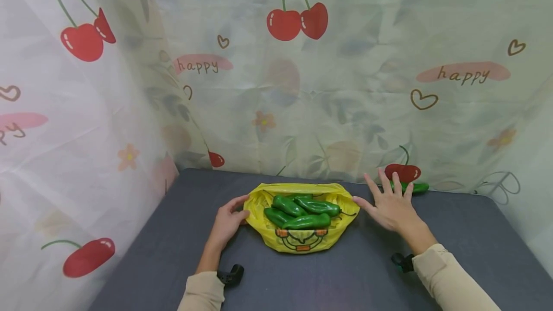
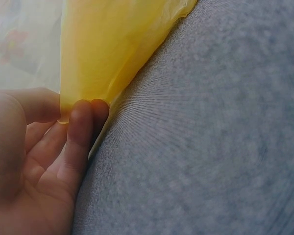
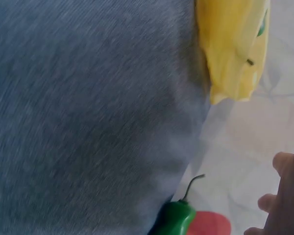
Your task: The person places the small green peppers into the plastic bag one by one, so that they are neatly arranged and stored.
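A yellow plastic bag [image 1: 298,243] lies on the dark grey table with its mouth spread wide. Several green peppers [image 1: 304,222] are heaped inside it. My left hand [image 1: 227,220] pinches the bag's left edge between thumb and fingers, and the left wrist view shows the yellow film [image 2: 108,49] caught at the fingertips. To the right of the bag, my right hand [image 1: 393,208] is raised with its fingers spread, thumb near the bag's right edge. Beyond those fingers, another green pepper [image 1: 420,187] lies at the table's back edge; its stem end [image 3: 175,215] shows in the right wrist view.
The table [image 1: 173,253] is covered in dark grey cloth. Behind it and on the left hangs a pale curtain [image 1: 302,85] printed with cherries, hearts and flowers, meeting the table's back edge.
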### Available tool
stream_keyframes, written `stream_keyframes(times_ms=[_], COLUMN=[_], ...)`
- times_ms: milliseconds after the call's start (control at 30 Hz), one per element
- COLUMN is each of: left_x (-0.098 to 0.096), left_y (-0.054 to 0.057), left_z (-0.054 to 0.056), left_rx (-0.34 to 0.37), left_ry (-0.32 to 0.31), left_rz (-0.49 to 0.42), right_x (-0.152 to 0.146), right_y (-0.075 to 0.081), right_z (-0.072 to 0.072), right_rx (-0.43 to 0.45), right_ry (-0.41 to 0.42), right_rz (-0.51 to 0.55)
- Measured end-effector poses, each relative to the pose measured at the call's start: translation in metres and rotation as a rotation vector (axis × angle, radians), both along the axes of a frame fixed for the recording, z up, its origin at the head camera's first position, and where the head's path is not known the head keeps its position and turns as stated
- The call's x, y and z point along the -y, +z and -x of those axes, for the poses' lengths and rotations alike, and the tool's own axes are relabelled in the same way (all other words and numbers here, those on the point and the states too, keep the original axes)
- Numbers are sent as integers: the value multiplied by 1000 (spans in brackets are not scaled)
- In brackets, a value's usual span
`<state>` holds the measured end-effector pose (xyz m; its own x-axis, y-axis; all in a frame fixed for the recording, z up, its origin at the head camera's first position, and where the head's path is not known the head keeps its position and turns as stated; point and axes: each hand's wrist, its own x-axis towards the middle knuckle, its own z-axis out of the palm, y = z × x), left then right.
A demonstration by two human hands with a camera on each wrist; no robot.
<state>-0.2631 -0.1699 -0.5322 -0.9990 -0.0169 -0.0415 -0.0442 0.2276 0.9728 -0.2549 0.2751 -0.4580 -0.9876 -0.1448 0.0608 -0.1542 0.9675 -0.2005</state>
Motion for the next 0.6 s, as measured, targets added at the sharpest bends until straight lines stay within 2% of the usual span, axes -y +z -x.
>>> stream_keyframes(times_ms=[300,600], left_x=[1,1], left_y=[-1,-1], left_z=[1,1], left_rx=[7,12], left_ry=[1,-3], left_rz=[-2,-4], right_x=[-16,-35], right_y=[0,-11], right_z=[8,18], right_rx=[-6,31], right_ry=[18,-25], right_rz=[-70,-110])
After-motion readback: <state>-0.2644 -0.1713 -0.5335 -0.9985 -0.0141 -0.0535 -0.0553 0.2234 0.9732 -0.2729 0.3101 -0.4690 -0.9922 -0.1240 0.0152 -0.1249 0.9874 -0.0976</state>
